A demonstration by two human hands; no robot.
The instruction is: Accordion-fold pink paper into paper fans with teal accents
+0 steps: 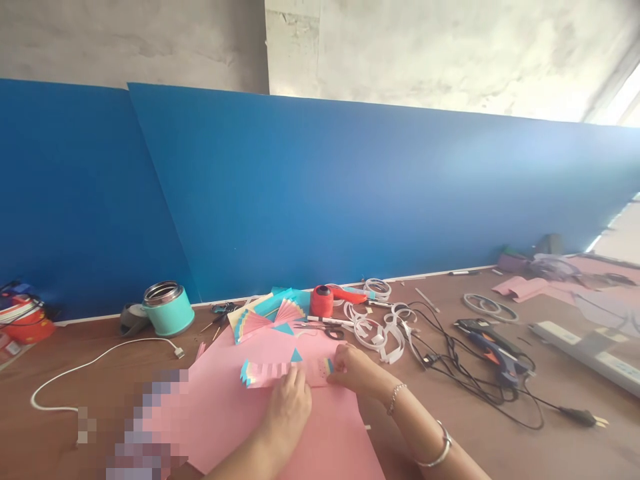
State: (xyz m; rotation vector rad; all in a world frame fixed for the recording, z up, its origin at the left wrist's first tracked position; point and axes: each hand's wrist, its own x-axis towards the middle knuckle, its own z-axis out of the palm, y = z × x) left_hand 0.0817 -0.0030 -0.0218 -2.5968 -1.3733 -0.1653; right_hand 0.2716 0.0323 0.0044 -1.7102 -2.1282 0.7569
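Note:
A pleated strip of pink paper with blue and yellow edges lies across a large pink sheet. My left hand bears on the middle of the strip, its fingers closed together on the folds. At the strip's right end, my right hand pinches the paper between thumb and fingers. Small blue paper triangles lie just behind the strip. A folded pink paper fan with a blue and yellow border rests at the sheet's far edge. Near it are scissors.
Behind the sheet stand a red hairdryer-like tool and coils of white tape. To the right lie a glue gun with tangled black cords and a power strip. A turquoise flask and white cable are left.

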